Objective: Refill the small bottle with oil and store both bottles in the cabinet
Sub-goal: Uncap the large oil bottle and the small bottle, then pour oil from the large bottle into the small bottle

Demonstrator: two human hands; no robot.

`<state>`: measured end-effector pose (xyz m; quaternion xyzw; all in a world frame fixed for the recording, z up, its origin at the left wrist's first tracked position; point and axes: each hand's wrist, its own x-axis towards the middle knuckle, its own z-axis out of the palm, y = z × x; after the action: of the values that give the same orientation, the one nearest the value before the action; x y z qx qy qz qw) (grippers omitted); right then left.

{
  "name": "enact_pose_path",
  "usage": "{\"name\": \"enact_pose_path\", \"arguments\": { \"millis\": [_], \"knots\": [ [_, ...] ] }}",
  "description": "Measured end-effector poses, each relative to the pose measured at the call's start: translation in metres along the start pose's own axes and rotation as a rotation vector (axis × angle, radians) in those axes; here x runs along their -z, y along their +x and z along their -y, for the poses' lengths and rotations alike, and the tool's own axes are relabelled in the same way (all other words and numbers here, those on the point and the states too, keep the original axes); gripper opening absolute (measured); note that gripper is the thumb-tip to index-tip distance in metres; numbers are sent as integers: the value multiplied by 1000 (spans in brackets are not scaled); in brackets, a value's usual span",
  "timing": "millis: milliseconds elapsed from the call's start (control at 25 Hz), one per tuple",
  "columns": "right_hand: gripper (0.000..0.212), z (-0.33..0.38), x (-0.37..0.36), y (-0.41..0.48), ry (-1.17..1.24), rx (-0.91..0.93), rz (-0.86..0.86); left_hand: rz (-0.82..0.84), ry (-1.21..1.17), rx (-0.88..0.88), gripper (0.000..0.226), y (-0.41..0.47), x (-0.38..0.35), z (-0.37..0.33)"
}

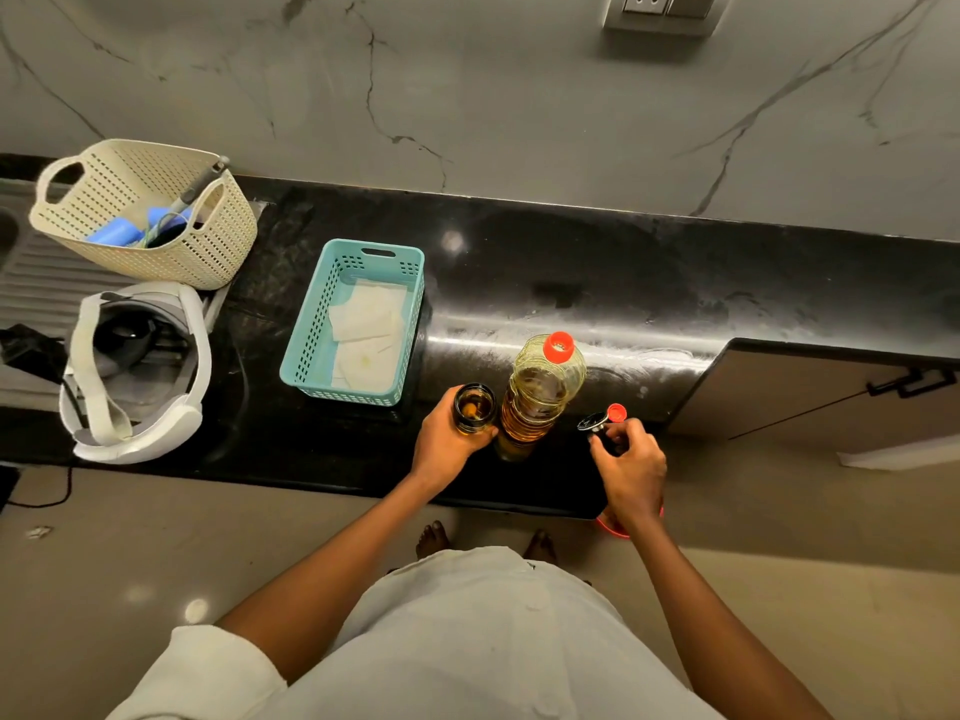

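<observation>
While I stand barefoot at the front edge of the black counter (675, 283), my hands are apart, each busy with something. My left hand (447, 446) is wrapped round the small bottle (474, 407), which is upright, uncapped, and holds amber oil. Touching or almost touching it on the right is the big bottle (537, 402), clear plastic with a red top (559, 345), upright and roughly half full of the same golden oil. It stands between my two hands. My right hand (631, 470) is curled, its fingertips pinching a black lid (592, 423). A small red cap (616, 412) sits right against that lid, and I cannot tell whether I hold it too or it lies on the counter. Off to the right of that hand is a cabinet (810, 392) front with a black handle (909, 384). Further in and to the left of the bottles sits a teal basket (306, 330) with white paper napkins (369, 324) lying flat in it. Left again, a white headset (137, 439) rests partly on the ribbed draining board (31, 283). Behind it stands a cream basket (208, 241) holding some blue things (111, 233) and a grey handle (202, 184) that leans out over its rim. At the back rises the grey marble wall (519, 96), with a socket (662, 5) at the top right.
</observation>
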<state>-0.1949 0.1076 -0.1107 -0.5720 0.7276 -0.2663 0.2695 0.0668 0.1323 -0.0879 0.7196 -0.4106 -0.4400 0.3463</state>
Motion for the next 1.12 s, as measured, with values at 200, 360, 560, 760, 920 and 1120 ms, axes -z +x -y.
{"name": "enact_pose_path", "arguments": {
  "millis": [200, 360, 560, 760, 920, 1120],
  "knots": [
    [21, -4, -1, 4, 12, 11, 1, 3, 4, 10, 61, -1, 0, -1],
    [25, -5, 0, 3, 12, 100, -22, 4, 6, 12, 61, -1, 1, -1],
    [19, 10, 2, -10, 162, 299, -174, 14, 7, 17, 60, -1, 2, 0],
    [88, 46, -12, -25, 375, 246, 54, 8, 11, 7, 61, -1, 2, -1],
    [121, 64, -28, -14, 389, 193, 158, 12, 24, 6, 62, -1, 3, -2],
    [115, 80, -43, 4, 445, 163, 112, 4, 20, 6, 64, -2, 3, -2]
  ]
}}
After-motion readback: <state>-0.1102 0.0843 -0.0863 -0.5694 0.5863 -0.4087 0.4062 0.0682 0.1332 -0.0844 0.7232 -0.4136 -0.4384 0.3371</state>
